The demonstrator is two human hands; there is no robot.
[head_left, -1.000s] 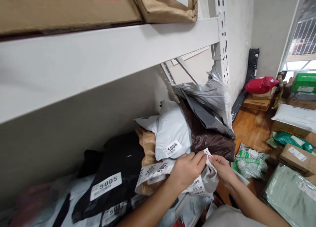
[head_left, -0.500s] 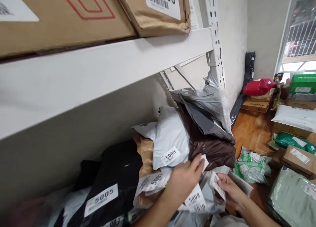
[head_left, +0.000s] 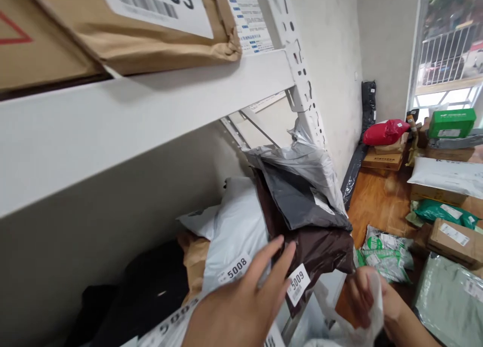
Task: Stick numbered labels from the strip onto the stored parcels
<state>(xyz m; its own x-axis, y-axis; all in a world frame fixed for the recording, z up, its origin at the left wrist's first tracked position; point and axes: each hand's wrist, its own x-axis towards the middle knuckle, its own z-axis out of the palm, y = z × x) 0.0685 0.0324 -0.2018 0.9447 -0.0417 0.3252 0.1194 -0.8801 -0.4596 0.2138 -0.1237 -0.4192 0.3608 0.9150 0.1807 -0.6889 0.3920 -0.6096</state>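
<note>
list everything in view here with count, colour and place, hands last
slotted metal shelf frame: 1, white, left to centre
boxy paper-wrapped parcel: 1, brown, on the shelf beam
cardboard box: 1, brown with red marking, beside that parcel
puffy plastic mailer: 1, pale, under the beam, labelled 5008
crumpled plastic mailer: 1, dark brown, right of it
rectangular 5009 label: 1, white, on the dark mailer
flat plastic bag: 1, dark grey, above the dark mailer
dark items: count unclear, black, lower left
wrapped floor parcels: many, mixed colours, right
thin strip: 1, pale, in the right hand
left hand: 1, bare, beside the 5009 label
right hand: 1, bare, lower right
</note>
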